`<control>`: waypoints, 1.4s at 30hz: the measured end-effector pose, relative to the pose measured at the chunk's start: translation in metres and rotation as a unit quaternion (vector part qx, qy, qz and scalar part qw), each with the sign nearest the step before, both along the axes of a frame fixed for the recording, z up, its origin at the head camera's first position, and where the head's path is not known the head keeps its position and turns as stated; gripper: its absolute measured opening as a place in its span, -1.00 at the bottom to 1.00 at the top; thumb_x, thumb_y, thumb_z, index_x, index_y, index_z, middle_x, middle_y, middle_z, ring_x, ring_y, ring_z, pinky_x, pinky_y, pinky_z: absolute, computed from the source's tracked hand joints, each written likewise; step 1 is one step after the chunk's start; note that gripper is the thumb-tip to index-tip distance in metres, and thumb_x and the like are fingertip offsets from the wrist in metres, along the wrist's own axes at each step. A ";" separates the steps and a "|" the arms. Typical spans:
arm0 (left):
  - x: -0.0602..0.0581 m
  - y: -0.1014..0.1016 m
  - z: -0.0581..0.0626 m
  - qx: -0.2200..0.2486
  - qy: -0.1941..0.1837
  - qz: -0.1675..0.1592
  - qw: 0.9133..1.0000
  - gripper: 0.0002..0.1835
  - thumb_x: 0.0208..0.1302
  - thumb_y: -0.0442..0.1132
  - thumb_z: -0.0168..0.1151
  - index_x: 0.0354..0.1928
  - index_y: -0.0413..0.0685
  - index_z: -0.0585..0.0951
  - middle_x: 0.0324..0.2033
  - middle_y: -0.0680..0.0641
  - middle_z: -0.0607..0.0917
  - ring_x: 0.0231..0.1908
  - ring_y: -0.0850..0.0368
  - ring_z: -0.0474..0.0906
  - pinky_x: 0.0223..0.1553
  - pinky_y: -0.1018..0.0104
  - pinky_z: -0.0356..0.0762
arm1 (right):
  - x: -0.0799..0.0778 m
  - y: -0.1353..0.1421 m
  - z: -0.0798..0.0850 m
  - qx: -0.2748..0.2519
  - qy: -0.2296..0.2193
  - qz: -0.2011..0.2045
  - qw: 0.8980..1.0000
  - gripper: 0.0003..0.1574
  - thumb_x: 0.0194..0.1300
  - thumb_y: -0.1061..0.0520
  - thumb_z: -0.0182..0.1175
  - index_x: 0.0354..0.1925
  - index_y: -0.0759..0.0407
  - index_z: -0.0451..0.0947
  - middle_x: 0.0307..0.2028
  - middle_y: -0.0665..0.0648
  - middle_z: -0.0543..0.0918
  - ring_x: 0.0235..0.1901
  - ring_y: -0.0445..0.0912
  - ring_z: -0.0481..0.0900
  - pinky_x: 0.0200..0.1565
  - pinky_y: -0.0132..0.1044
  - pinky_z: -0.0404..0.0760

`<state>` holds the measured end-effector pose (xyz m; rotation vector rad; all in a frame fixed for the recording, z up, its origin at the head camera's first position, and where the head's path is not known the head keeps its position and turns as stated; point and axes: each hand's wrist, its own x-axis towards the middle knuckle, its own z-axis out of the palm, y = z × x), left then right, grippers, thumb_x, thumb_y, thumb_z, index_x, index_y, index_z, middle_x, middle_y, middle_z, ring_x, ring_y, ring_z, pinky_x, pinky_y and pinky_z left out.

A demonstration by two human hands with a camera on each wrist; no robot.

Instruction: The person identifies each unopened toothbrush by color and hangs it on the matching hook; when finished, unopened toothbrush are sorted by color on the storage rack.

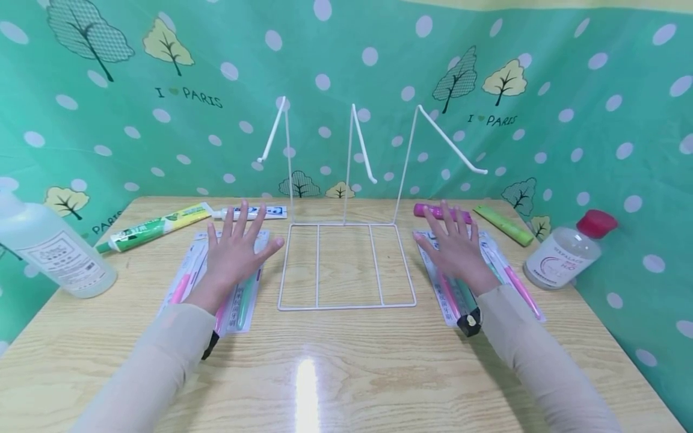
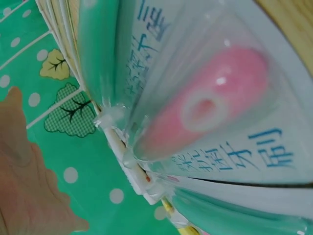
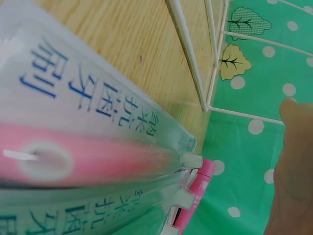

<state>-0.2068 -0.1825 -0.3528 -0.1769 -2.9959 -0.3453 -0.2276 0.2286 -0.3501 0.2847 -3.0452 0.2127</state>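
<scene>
Fingers spread, my left hand (image 1: 234, 252) is over the packaged toothbrushes (image 1: 246, 300) on the left side of the table. My right hand (image 1: 455, 249), also with straight spread fingers, is over the packaged toothbrushes (image 1: 449, 300) on the right. Neither hand holds anything. Close up in the left wrist view is a pink toothbrush handle (image 2: 210, 103) under clear plastic, with part of the left hand (image 2: 29, 181) at the edge. A pink handle (image 3: 88, 156) in its pack fills the right wrist view's left side. Between the hands stands a white wire rack (image 1: 346, 308) with three upright hooks.
At left stand a large pump bottle (image 1: 65, 258) and a green-yellow toothpaste tube (image 1: 157, 227); a white-blue tube (image 1: 273, 212) lies nearby. To the right are a magenta tube (image 1: 425, 210), a green box (image 1: 503, 225) and a red-capped bottle (image 1: 563, 252). A patterned green cloth (image 1: 346, 36) hangs behind.
</scene>
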 end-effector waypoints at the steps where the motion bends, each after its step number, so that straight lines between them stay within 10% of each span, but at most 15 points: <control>1: 0.001 0.001 0.000 0.001 0.000 -0.001 1.000 -0.11 0.16 0.43 -0.26 0.42 0.22 -0.22 0.37 -0.05 -0.43 0.30 -0.06 -0.66 0.10 -0.16 -0.83 | 0.001 0.001 0.000 -0.004 0.004 0.001 1.000 -0.10 0.27 -0.46 -0.46 0.41 -0.17 -0.39 0.36 0.07 -0.58 0.27 0.01 -0.74 0.17 0.17 -0.65; 24: 0.033 0.023 -0.003 0.014 -0.074 -0.108 0.991 0.11 -0.07 0.29 0.25 0.40 -0.10 -0.04 0.35 -0.31 -0.06 0.31 -0.29 -0.15 0.24 -0.23 -0.18 | 0.018 0.076 0.022 -0.141 0.005 -0.044 0.989 -0.14 0.30 -0.35 -0.21 0.39 0.06 -0.02 0.33 0.37 0.03 0.27 0.33 -0.05 0.14 0.32 0.00; 42: 0.036 0.029 -0.015 0.072 -0.137 -0.136 0.978 0.21 -0.18 0.28 0.32 0.38 -0.23 -0.05 0.35 -0.31 -0.03 0.30 -0.27 -0.06 0.24 -0.10 0.02 | 0.054 0.127 0.004 -0.264 -0.077 -0.192 0.942 -0.01 0.21 -0.45 -0.21 0.32 0.21 0.13 0.20 0.42 0.28 0.14 0.35 0.22 -0.01 0.26 0.28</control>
